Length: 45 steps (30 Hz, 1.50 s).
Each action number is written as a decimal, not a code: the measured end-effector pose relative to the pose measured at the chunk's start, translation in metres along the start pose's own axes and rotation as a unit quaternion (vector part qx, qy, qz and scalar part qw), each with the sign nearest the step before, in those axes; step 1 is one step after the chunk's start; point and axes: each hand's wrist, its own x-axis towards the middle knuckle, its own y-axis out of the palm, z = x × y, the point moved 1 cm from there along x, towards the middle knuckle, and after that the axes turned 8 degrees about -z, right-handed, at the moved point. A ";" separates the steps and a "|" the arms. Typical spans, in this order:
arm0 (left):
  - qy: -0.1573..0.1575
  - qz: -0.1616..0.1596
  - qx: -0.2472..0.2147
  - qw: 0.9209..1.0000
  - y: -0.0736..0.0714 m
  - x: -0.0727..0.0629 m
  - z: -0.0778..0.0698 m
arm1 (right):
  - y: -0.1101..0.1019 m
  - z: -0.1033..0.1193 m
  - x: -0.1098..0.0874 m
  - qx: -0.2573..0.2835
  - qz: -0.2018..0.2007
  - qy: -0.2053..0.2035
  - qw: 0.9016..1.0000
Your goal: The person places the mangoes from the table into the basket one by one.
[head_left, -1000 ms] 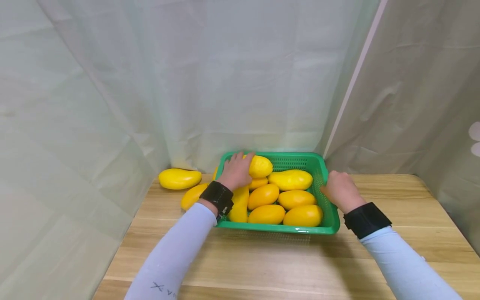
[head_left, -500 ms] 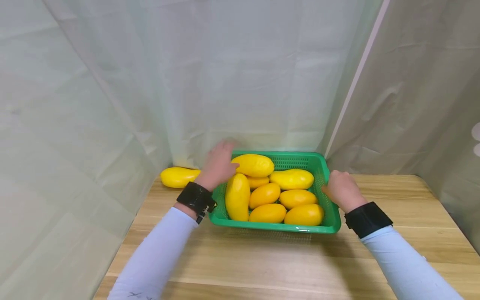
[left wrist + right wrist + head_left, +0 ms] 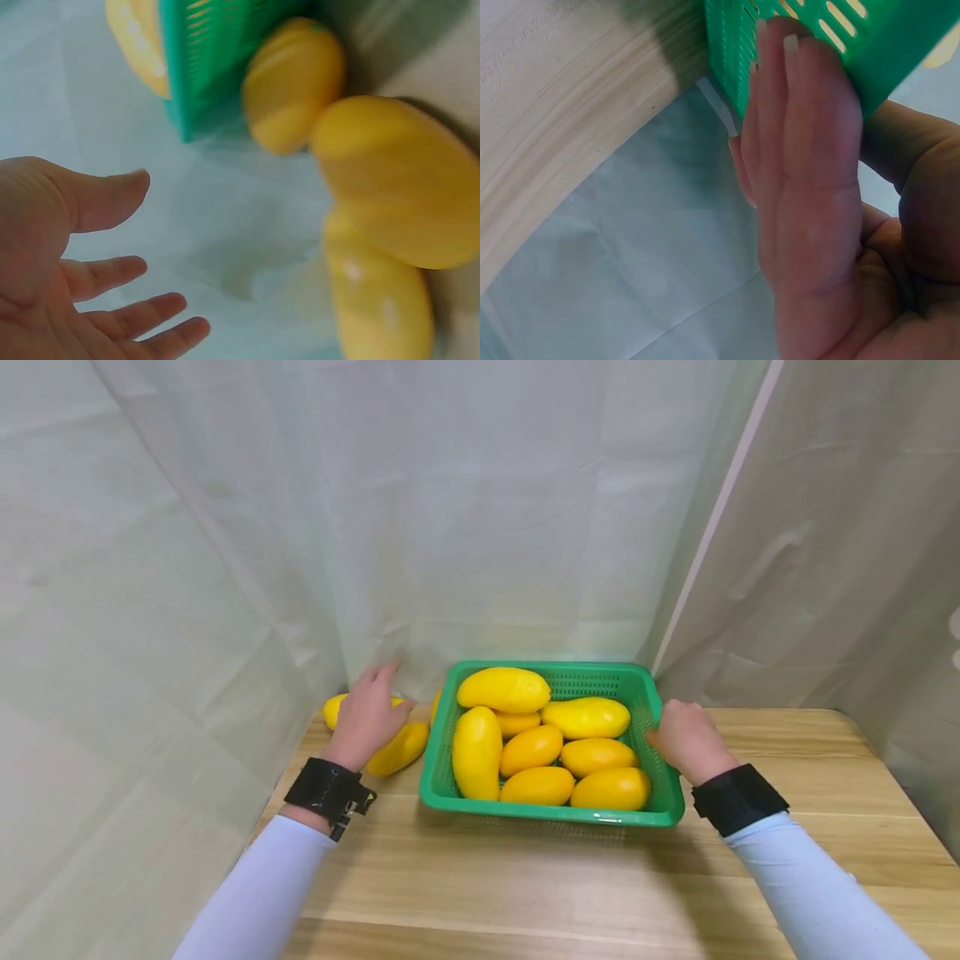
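Observation:
My left hand (image 3: pixel 367 717) hovers over the mangoes left of the basket, fingers spread and holding nothing; the left wrist view shows the bare palm and loose fingers. Below it lie a mango (image 3: pixel 400 750) near the basket and another mango (image 3: pixel 332 710), partly covered by the hand. A third mango (image 3: pixel 294 86) is tucked beside the basket wall. My right hand (image 3: pixel 686 742) grips the right rim of the green plastic basket (image 3: pixel 525 811), thumb inside and fingers (image 3: pixel 810 165) along the outer wall. Inside the basket are several yellow mangoes (image 3: pixel 536 786), one mango (image 3: pixel 504 690) resting on top at the back left.
The basket stands on a wooden table (image 3: pixel 525 885). Pale plastic sheeting (image 3: pixel 487 527) hangs close behind the basket and along the left side, with a greyer sheet (image 3: pixel 810 568) on the right.
My left hand has let go of the mango at the basket's back left and moved left, out over the loose mangoes. The right hand has kept its grip on the rim.

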 end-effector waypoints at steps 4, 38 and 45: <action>-0.027 0.034 0.021 0.999 0.009 -0.017 0.015 | 0.000 -0.001 0.000 0.000 -0.001 0.000 1.000; -0.058 0.067 0.013 0.996 0.066 -0.048 0.045 | 0.002 -0.002 0.000 -0.004 -0.010 -0.008 1.000; -0.059 0.067 -0.006 0.996 0.063 -0.049 0.045 | 0.001 -0.001 0.000 -0.001 -0.010 -0.007 1.000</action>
